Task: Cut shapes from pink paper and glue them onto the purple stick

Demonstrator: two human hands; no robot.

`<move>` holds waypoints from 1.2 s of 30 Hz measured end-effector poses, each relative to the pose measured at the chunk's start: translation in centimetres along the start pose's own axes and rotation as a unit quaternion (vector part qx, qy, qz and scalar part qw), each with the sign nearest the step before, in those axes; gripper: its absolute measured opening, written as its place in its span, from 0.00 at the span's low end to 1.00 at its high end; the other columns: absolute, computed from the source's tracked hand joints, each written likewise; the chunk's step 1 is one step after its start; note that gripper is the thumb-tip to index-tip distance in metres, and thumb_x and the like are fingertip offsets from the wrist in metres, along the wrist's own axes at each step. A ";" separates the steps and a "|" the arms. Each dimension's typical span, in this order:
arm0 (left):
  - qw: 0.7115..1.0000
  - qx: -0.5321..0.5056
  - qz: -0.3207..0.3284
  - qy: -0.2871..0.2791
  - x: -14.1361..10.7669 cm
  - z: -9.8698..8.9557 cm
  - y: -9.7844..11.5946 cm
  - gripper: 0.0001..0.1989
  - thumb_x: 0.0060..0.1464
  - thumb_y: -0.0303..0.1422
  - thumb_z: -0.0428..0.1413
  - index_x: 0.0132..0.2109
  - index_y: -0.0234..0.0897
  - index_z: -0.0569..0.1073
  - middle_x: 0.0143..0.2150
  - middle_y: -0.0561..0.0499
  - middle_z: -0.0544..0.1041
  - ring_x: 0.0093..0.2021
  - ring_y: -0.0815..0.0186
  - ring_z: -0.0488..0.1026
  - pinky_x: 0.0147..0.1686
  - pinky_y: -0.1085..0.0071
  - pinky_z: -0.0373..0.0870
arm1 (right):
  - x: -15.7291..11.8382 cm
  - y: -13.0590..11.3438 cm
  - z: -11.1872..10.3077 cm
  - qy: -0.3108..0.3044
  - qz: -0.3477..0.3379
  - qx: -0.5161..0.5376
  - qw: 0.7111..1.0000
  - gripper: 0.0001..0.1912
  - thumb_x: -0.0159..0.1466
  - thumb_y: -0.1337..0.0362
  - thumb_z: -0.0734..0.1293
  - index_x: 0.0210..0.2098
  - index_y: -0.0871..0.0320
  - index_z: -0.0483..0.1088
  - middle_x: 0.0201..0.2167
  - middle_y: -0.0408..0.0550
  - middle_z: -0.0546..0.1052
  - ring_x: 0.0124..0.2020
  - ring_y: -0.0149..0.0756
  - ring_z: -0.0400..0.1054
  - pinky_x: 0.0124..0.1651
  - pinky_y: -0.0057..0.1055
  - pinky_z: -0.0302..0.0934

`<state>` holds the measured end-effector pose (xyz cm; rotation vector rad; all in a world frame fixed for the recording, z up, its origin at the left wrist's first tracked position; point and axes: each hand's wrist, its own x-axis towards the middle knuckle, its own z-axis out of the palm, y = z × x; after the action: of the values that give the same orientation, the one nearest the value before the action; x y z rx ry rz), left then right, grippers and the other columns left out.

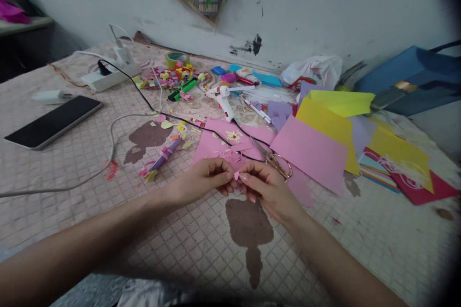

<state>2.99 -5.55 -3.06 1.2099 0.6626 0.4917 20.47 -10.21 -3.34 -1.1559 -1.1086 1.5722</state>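
Note:
Between my left hand [212, 177] and my right hand [262, 183] is a small pink paper piece [236, 175], pinched by the fingertips of both. My hands meet just above the near edge of a pink sheet [209, 139] strewn with pink and pale yellow scraps [233, 135]. Gold-handled scissors [277, 163] lie right behind my right hand. A white glue gun [224, 103] stands farther back, its black cord running across the sheet. Left of my hands rests a rolled purple paper stick [167, 154] with pink and yellow bits at its end.
A phone [54, 122] and a white power strip [108, 76] lie at the left, with cables crossing the table. Paper cut-outs [169, 76], a green cutter [182, 89] and tape [176, 59] are at the back. Pink [309, 148] and yellow sheets [327, 122] overlap at the right, near a blue bag [410, 76].

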 end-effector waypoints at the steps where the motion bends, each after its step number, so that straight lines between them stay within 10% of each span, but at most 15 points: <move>1: 1.000 0.001 0.000 -0.001 0.0 0.0 0.0 0.09 0.54 0.34 0.54 0.33 0.31 0.67 0.29 0.52 0.72 0.29 0.73 0.69 0.32 0.73 0.67 | 0.0 0.0 0.0 0.001 0.001 0.000 1.000 0.06 0.58 0.61 0.68 0.29 0.58 0.69 0.23 0.41 0.70 0.22 0.24 0.60 0.19 0.20 0.52; 36: 0.999 0.039 0.019 -0.008 -0.1 -0.1 0.1 0.08 0.55 0.33 0.52 0.33 0.30 0.67 0.29 0.51 0.71 0.28 0.72 0.68 0.32 0.73 0.68 | -0.1 0.0 0.0 -0.004 -0.006 -0.026 1.000 0.07 0.59 0.60 0.66 0.30 0.58 0.68 0.23 0.41 0.69 0.22 0.26 0.61 0.19 0.21 0.54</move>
<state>2.86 -5.52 -2.98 1.3018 0.6506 0.4916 20.48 -10.29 -3.32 -1.1774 -1.1659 1.5470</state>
